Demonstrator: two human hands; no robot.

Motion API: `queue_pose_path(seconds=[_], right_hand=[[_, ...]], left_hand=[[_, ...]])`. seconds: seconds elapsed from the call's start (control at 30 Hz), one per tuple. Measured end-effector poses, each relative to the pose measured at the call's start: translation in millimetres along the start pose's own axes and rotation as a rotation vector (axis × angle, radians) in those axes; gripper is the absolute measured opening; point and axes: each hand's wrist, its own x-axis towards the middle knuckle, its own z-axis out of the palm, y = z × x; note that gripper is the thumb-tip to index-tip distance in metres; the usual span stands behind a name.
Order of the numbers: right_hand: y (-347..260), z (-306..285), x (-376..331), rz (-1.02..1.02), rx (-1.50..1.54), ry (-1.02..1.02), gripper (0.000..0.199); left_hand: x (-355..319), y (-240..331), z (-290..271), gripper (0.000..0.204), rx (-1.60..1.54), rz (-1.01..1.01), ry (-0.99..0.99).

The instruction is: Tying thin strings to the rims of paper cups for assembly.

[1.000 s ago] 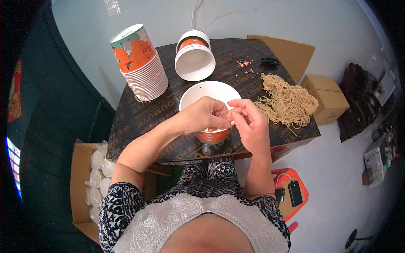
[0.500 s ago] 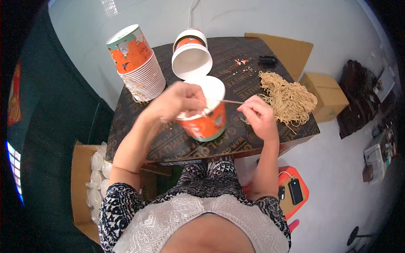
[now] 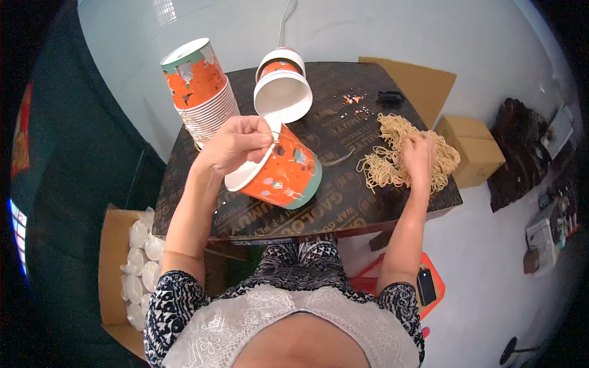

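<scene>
My left hand is closed at the rim of an orange paper bucket with a green base band and printed figures. The bucket is tipped, its white mouth facing left toward my wrist. A short loop of beige cord shows at the rim beside my thumb and fingertips. Over to the right, my right hand has its fingers drawn together in a tangled heap of beige cords; its fingertips are partly hidden among the strands.
A tall stack of similar buckets stands at the table's left. Two more buckets lie at the back, one mouth facing me. A black object and small scraps lie back right. Cartons flank the table; the left one holds clear plastic items.
The bucket has turned from nearly upright to tipped, mouth leftward. My right hand has let go of the taut cord and moved right into the cord heap.
</scene>
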Motion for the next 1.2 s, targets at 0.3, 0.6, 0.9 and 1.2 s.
queue_pose_path(seconds=[0.3,0.6,0.9,1.2], right_hand=[[-142,-61,-76,-0.383,0.713,-0.211,0.014],[-142,-56,-111,-0.197,0.742,-0.360,0.018],[-134,-59,-110,-0.265,0.580,-0.155,0.013],[-127,-20,-47,-0.092,0.463,-0.275,0.025]], left_hand=[[21,-18,64,0.009,0.113,-0.074,-0.102],[11,-26,85,0.005,0.413,-0.045,-0.275],[-28,-39,92,0.006,0.422,0.060,-0.188],[-7,-42,88,0.009,0.416,0.069,-0.103]])
